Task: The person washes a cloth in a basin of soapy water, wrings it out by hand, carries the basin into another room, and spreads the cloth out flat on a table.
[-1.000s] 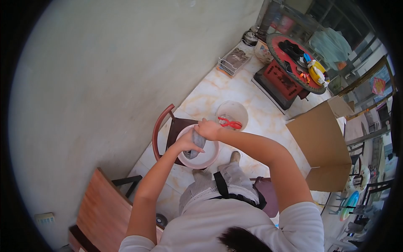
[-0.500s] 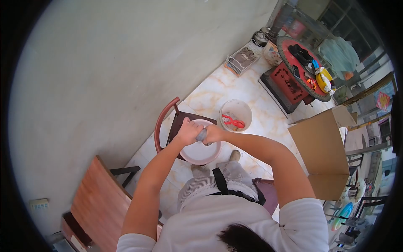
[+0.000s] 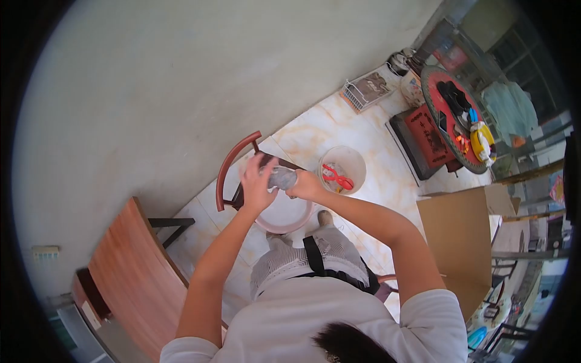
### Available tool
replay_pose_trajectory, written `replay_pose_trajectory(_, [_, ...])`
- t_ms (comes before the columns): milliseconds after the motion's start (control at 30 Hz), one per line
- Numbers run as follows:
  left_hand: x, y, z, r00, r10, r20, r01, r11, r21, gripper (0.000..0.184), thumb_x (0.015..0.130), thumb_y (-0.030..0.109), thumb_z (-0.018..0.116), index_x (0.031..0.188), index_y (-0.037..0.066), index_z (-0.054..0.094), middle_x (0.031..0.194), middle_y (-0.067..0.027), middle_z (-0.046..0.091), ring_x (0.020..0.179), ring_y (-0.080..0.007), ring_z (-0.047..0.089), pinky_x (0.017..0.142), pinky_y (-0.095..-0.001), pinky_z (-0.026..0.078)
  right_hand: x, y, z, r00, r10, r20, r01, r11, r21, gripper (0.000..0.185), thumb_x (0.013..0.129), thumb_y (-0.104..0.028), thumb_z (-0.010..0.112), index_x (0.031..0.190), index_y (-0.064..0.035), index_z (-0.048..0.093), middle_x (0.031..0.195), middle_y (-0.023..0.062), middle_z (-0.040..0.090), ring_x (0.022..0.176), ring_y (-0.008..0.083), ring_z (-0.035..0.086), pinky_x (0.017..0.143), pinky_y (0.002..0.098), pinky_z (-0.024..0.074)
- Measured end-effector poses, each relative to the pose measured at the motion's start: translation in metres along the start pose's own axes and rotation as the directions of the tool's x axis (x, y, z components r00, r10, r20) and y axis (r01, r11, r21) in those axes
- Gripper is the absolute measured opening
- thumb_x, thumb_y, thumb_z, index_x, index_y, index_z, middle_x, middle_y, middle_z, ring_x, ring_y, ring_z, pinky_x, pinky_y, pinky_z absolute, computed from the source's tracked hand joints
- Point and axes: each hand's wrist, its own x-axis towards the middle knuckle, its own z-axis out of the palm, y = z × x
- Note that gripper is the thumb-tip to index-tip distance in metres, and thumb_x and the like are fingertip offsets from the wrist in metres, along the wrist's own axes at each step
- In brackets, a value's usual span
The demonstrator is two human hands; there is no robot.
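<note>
A bunched grey cloth point(image 3: 282, 178) is between my two hands, above a pale pink basin point(image 3: 284, 215) with whitish contents. My right hand point(image 3: 306, 186) is closed around the cloth's right end. At its left end, my left hand point(image 3: 259, 183) has its fingers spread and slightly blurred, close against the cloth; whether they touch it is unclear. The basin rests on a dark chair point(image 3: 229, 163) with a curved reddish-brown back, partly hidden by my hands. Just right of it, a whitish bucket point(image 3: 357, 158) on the floor holds a red tool point(image 3: 336, 176) and other small items.
A wooden table point(image 3: 136, 266) stands at the left by the wall. To the right is an opened cardboard box point(image 3: 457, 236). Farther back are a white wire basket point(image 3: 366, 91) and a red round-topped stove table point(image 3: 439, 115) with objects on it.
My hands have moved up a little, and the left has loosened from a closed grip to spread fingers. More of the grey cloth shows between them. The whole view has shifted slightly.
</note>
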Motion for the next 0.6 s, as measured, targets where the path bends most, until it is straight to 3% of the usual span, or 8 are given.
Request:
replay_pose_trajectory(67, [-0.026,-0.031,0.042,0.939,-0.325,-0.110,0.247,0.864,-0.439,0.107,0.052,0.035,0.083,0.140,0.022,0.023,0.142,-0.0184,0.017,0.131,-0.0389,0.016,0.100,-0.0632,0.016,0.003,0.001,-0.007,1.000,0.031,0.000,-0.031,0.999,-0.011,0.051,0.054,-0.027,0.071,0.088,0.0070,0.057,0.068,0.0177,0.064,0.064,0.0285,0.064,0.064,0.0354,0.0512])
replay_pose_trajectory(133, [-0.023,-0.007,0.023,0.568,-0.718,0.401,0.624,0.058,-0.779,0.108,0.055,0.048,0.079,0.141,0.023,0.019,0.144,-0.0174,0.012,0.132,-0.0387,0.015,0.097,-0.0675,0.014,0.002,-0.001,-0.016,0.999,0.048,0.020,-0.047,0.998,-0.035,0.054,0.054,-0.028,0.071,0.091,0.0075,0.055,0.070,0.0187,0.064,0.066,0.0301,0.064,0.065,0.0362,0.0513])
replay_pose_trajectory(167, [-0.023,0.003,0.017,0.334,-0.647,0.685,0.589,-0.425,-0.688,0.109,0.056,0.055,0.077,0.142,0.023,0.017,0.146,-0.0169,0.010,0.132,-0.0386,0.015,0.096,-0.0697,0.014,-0.001,-0.002,-0.019,1.000,0.002,0.019,-0.001,0.998,-0.066,0.053,0.054,-0.028,0.071,0.091,0.0075,0.056,0.071,0.0192,0.064,0.067,0.0306,0.064,0.065,0.0368,0.0512])
replay_pose_trajectory(200, [-0.021,0.000,0.025,0.246,-0.567,0.786,0.531,-0.600,-0.598,0.096,0.064,0.064,0.068,0.139,0.021,0.026,0.147,-0.0132,0.014,0.132,-0.0400,0.017,0.093,-0.0730,0.013,-0.003,-0.005,-0.023,0.999,-0.047,0.016,0.048,0.994,-0.097,0.053,0.055,-0.029,0.071,0.090,0.0074,0.056,0.072,0.0197,0.064,0.069,0.0312,0.064,0.066,0.0373,0.0512])
replay_pose_trajectory(300, [-0.010,0.010,0.040,0.576,-0.318,0.753,0.430,-0.666,-0.609,0.078,0.070,0.064,0.062,0.128,0.015,0.043,0.137,-0.0127,0.036,0.126,-0.0340,0.033,0.099,-0.0633,0.022,-0.015,-0.014,-0.032,0.988,-0.147,0.047,0.154,0.969,-0.194,0.049,0.057,-0.028,0.070,0.091,0.0057,0.058,0.077,0.0194,0.065,0.074,0.0301,0.065,0.068,0.0373,0.0513])
replay_pose_trajectory(333, [0.000,0.020,0.040,0.552,-0.397,0.733,0.295,-0.729,-0.617,0.054,0.076,0.053,0.063,0.113,0.014,0.055,0.125,-0.0121,0.049,0.112,-0.0298,0.049,0.096,-0.0547,0.035,-0.019,-0.014,-0.035,0.984,-0.168,0.065,0.179,0.957,-0.226,0.048,0.057,-0.027,0.070,0.092,0.0050,0.059,0.080,0.0191,0.065,0.076,0.0293,0.065,0.069,0.0371,0.0513])
replay_pose_trajectory(433, [0.000,-0.004,0.085,0.639,-0.429,0.638,0.190,-0.716,-0.672,0.040,0.079,0.038,0.064,0.109,0.012,0.056,0.115,-0.0099,0.055,0.099,-0.0255,0.056,0.089,-0.0448,0.044,-0.018,-0.011,-0.048,0.966,-0.076,0.248,0.104,0.989,-0.103,0.047,0.057,-0.030,0.071,0.087,0.0048,0.061,0.078,0.0193,0.065,0.071,0.0283,0.065,0.065,0.0362,0.0514])
replay_pose_trajectory(600, [0.001,0.033,0.070,0.627,-0.576,0.525,0.048,-0.644,-0.763,0.027,0.078,0.016,0.058,0.104,0.010,0.055,0.100,-0.0118,0.057,0.088,-0.0260,0.059,0.085,-0.0417,0.047,-0.006,0.016,-0.037,0.835,-0.104,0.540,-0.111,0.930,0.349,0.040,0.061,-0.028,0.073,0.088,-0.0002,0.065,0.075,0.0061,0.065,0.061,0.0142,0.060,0.053,0.0265,0.0471])
